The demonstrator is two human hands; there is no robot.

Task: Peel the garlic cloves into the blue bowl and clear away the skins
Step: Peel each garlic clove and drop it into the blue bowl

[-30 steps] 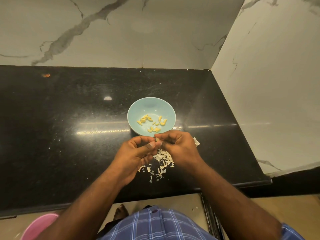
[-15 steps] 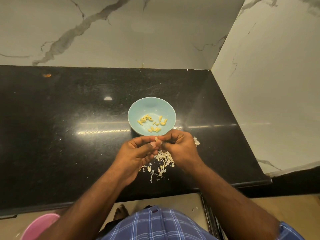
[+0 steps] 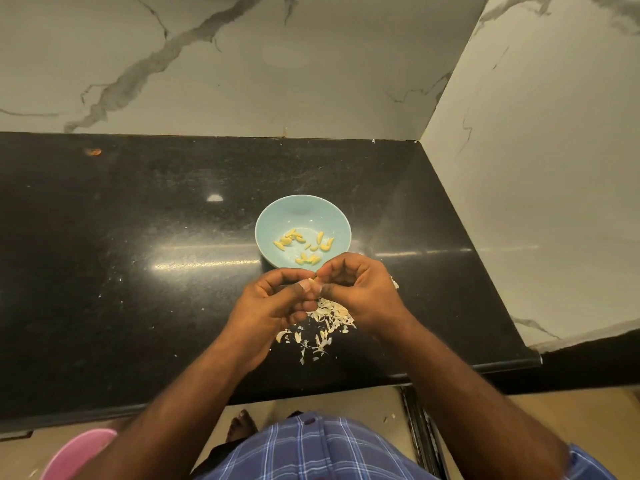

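Pinched between the fingertips of the left hand (image 3: 273, 301) and the right hand (image 3: 360, 289) is a small garlic clove (image 3: 313, 280), of which only a pale tip is seen; both hands are curled round it, just above the near rim of the blue bowl (image 3: 334, 216). Several peeled cloves (image 3: 304, 245) are already lying in that bowl. A loose heap of skins (image 3: 323, 323) is spread on the black counter (image 3: 138, 254) beneath the hands, partly covered by them.

The clove is judged to be mid-peel, though how much skin is left cannot be told. Being small and probably slick, it could be squeezed out of the pinch and lost among the skins or over the counter edge. Flakes of skin could also be dropped into the bowl, since the peeling is being done so close to its rim. The light skins could be scattered when they are gathered.
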